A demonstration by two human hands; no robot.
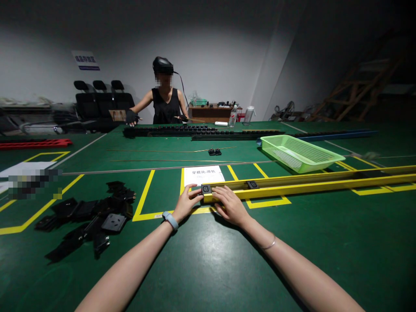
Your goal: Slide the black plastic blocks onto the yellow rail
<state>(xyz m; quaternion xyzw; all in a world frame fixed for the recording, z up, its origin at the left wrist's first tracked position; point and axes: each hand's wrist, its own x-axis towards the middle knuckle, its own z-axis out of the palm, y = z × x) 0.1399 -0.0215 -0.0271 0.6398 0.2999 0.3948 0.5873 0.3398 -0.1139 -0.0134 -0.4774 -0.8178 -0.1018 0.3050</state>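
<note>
A long yellow rail [305, 184] lies across the table, its near end in front of me. At that end my left hand [186, 203] pinches a black socket module [206, 189] between thumb and fingers. The module sits at the mouth of the rail's channel. My right hand [231, 206] grips the rail just behind its end, fingers over the top edge and thumb low on the near side. Farther along, a second black socket module [252, 185] rests inside the channel. Left of my hands lies a loose pile of black socket modules [113, 222].
A light green plastic basket [312, 167] stands behind the rail. Printed white paper [203, 173] lies beyond my hands. Two small black modules [214, 152] and thin rods are farther back. Across the green table [208, 268], a person [165, 104] works beside dark rails [201, 131].
</note>
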